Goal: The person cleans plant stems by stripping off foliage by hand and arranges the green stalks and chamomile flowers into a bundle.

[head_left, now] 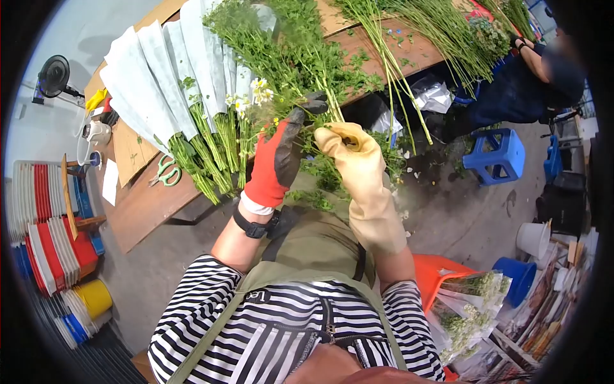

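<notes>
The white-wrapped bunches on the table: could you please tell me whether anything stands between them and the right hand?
Yes: the left hand, in a red and black glove, is between the right hand and the white-wrapped bunches; white flowers also show between the left hand and the bunches.

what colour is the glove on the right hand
Pale yellowish tan; the glove shows in the head view.
</notes>
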`<state>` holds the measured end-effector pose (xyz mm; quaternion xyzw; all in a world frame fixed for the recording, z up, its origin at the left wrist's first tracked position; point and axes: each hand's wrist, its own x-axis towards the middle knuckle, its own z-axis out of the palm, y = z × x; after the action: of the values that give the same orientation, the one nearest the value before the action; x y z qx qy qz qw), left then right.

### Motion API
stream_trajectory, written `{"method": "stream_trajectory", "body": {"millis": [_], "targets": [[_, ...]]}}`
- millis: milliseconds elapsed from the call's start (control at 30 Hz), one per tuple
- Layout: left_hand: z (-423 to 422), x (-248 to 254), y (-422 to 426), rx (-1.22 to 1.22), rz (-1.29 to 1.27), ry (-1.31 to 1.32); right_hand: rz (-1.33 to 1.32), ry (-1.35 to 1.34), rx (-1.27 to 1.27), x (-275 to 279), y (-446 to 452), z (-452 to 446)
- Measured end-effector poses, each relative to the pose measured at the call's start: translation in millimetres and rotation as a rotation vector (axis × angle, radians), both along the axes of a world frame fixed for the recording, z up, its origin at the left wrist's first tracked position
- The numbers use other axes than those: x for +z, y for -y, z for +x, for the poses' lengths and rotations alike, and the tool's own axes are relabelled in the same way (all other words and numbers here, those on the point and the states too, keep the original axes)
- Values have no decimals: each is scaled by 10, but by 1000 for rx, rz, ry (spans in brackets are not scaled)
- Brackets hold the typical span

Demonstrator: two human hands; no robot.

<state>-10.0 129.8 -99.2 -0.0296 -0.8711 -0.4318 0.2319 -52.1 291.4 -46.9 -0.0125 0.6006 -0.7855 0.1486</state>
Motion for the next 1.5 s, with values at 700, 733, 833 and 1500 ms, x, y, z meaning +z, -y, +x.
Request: {"method": "stream_trajectory", "body": {"millis": [700, 733, 833, 1500], "targets": [[-59, 121, -177, 13, 109, 32, -65, -161, -111, -205, -116, 54], [-68, 94, -155, 9, 183, 65, -48, -174, -110, -155, -156, 27], [-114, 98, -195, -13, 310, 124, 64, -176, -139, -132, -212, 22], [-63, 293, -114, -14, -204, -149, -56, -151, 160, -296, -213, -119]]}}
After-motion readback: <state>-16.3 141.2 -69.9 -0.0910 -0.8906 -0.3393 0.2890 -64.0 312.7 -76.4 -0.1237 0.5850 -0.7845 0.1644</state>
